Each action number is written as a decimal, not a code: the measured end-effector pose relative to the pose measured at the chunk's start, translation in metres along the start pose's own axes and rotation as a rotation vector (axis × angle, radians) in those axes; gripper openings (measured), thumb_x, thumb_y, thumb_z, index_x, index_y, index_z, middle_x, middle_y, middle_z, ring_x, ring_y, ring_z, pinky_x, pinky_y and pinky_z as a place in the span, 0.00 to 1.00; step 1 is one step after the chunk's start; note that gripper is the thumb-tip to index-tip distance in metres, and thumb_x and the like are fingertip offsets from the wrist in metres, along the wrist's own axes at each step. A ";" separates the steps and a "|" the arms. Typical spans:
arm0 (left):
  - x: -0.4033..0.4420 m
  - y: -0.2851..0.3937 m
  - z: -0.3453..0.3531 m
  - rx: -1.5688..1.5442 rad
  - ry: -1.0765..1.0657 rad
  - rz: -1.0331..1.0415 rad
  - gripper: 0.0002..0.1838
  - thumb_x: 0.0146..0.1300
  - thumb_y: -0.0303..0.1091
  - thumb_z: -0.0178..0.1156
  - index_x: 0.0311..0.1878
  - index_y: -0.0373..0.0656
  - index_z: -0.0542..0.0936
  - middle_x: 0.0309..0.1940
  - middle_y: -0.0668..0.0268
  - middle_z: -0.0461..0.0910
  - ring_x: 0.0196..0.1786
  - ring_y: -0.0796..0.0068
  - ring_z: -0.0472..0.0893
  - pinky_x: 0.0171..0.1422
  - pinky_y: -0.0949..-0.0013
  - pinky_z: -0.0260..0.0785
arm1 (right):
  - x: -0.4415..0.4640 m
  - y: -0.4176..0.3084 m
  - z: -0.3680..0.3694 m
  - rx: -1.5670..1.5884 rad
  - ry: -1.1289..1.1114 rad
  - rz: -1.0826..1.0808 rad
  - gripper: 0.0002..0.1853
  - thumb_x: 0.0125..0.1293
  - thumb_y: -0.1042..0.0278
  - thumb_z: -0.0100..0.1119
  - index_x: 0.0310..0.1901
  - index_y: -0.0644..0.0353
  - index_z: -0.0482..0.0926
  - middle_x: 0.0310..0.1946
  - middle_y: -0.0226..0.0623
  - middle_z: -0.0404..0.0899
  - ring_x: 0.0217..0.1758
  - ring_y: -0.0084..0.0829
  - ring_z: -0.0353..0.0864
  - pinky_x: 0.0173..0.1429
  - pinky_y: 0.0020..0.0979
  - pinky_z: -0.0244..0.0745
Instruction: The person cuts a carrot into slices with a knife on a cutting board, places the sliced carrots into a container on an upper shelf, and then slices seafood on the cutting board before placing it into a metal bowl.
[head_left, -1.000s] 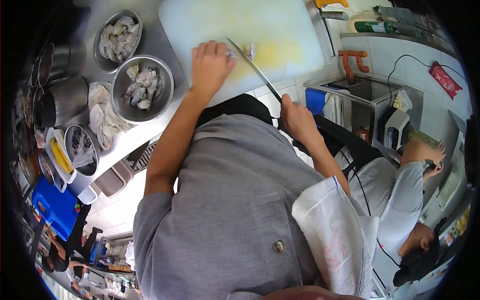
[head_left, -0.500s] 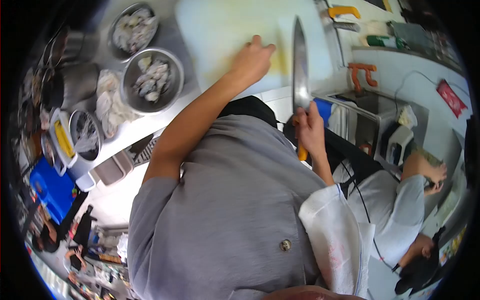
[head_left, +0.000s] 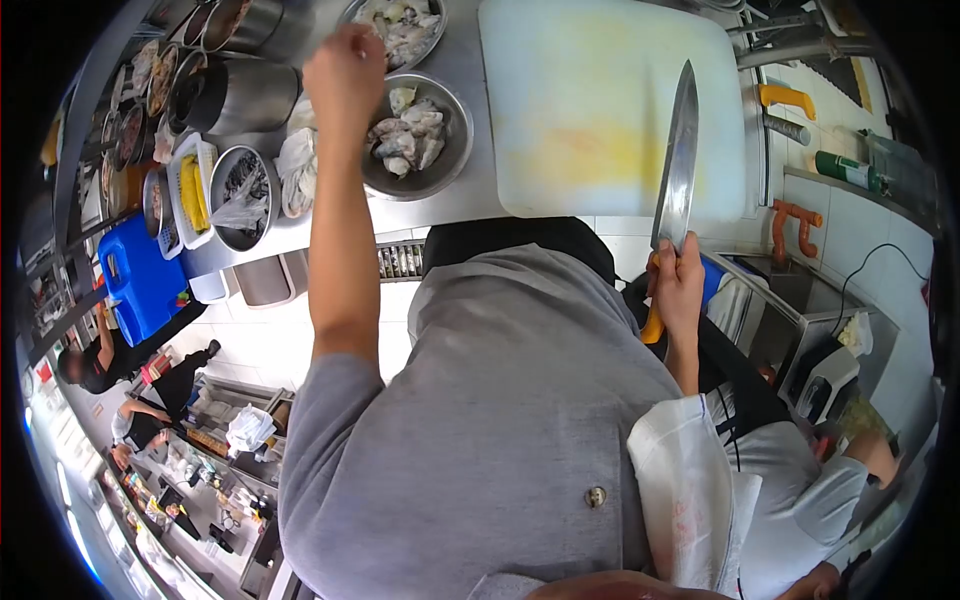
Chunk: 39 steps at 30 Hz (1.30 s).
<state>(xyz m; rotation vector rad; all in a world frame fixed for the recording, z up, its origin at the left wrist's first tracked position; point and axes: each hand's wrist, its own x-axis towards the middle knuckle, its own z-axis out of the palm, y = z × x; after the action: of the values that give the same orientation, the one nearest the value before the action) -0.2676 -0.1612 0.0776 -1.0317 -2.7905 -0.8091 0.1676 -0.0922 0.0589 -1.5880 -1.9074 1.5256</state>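
My right hand (head_left: 678,285) is wrapped round the yellow handle of a large kitchen knife (head_left: 680,160). Its blade points away from me, over the right part of a white cutting board (head_left: 560,90) with yellowish stains. My left hand (head_left: 345,80) is raised at the left with fingers curled in; whether anything is in them is hidden. Beside it, a metal bowl (head_left: 462,150) holds pale grey chunks (head_left: 410,135) that look like raw seafood. Just beyond, a second metal bowl (head_left: 440,25) holds similar pieces.
Steel pots (head_left: 245,95), a white basket with yellow contents (head_left: 192,190) and a bowl with a plastic bag (head_left: 243,200) crowd the left counter. A yellow-handled tool (head_left: 790,97) lies right of the board. A co-worker (head_left: 800,490) is close on my right, near a sink (head_left: 775,290).
My left hand has left the cutting board and moved left to beside the bowls. The view has shifted left. My right hand still grips the knife, its blade tilted slightly more rightward.
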 end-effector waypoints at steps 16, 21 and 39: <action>0.019 0.062 0.069 -0.525 -0.026 0.236 0.20 0.52 0.30 0.73 0.50 0.43 0.85 0.39 0.62 0.85 0.40 0.66 0.83 0.47 0.67 0.76 | -0.016 0.003 0.006 0.030 0.123 0.057 0.10 0.75 0.66 0.51 0.39 0.62 0.64 0.19 0.37 0.79 0.17 0.23 0.76 0.21 0.29 0.68; -0.078 0.116 0.135 -0.684 -0.463 0.692 0.17 0.52 0.22 0.62 0.46 0.46 0.85 0.41 0.62 0.77 0.45 0.60 0.77 0.54 0.56 0.67 | -0.012 0.002 0.008 -0.072 0.111 -0.077 0.09 0.76 0.69 0.51 0.37 0.61 0.64 0.19 0.38 0.75 0.15 0.24 0.73 0.19 0.29 0.65; -0.129 0.102 0.130 -0.468 -0.376 0.723 0.09 0.55 0.29 0.66 0.40 0.43 0.82 0.40 0.67 0.79 0.46 0.63 0.76 0.52 0.60 0.63 | -0.045 -0.034 -0.021 -0.947 -0.166 -0.116 0.07 0.69 0.69 0.50 0.43 0.60 0.65 0.26 0.53 0.79 0.31 0.59 0.80 0.34 0.56 0.73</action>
<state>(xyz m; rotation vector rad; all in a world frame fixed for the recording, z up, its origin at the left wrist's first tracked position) -0.0890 -0.1078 -0.0175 -2.2778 -2.1703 -1.2525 0.1796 -0.1133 0.1136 -1.6009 -3.0080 0.7105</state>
